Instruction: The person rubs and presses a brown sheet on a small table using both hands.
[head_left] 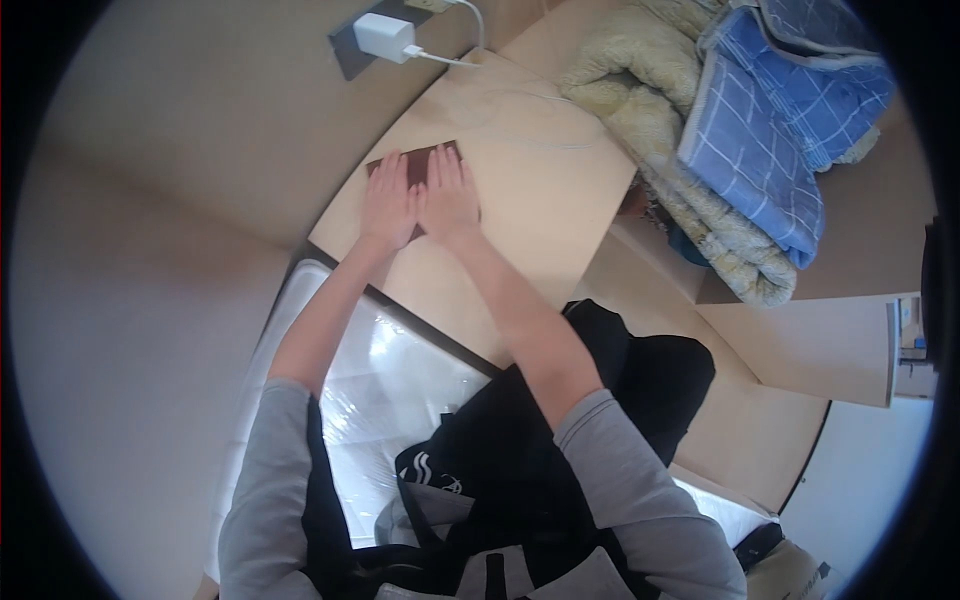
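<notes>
While both hands lie flat on the surface (540, 200), the brown sheet (419, 170) sits under them, near the wall-side edge, left of the middle. Its far edge shows past the fingertips; most of the rest is covered, with brown visible between the hands and a sliver below the palms.

Left hand (387, 205): palm down on the sheet's left part, fingers straight and close together, nothing gripped. Right hand (449, 203): same pose on the right part, fingers extended, nothing gripped. Thumbs meet, or nearly; can't tell if they touch.

White charger (384, 37) on the wall plate (350, 50), beyond the far-left edge. Its white cable (440, 59) runs to the far corner. Yellowish quilt (625, 90) and blue checked quilt (750, 135) heaped off the far-right corner. Plastic-wrapped mattress (385, 400) along the dark near edge.
</notes>
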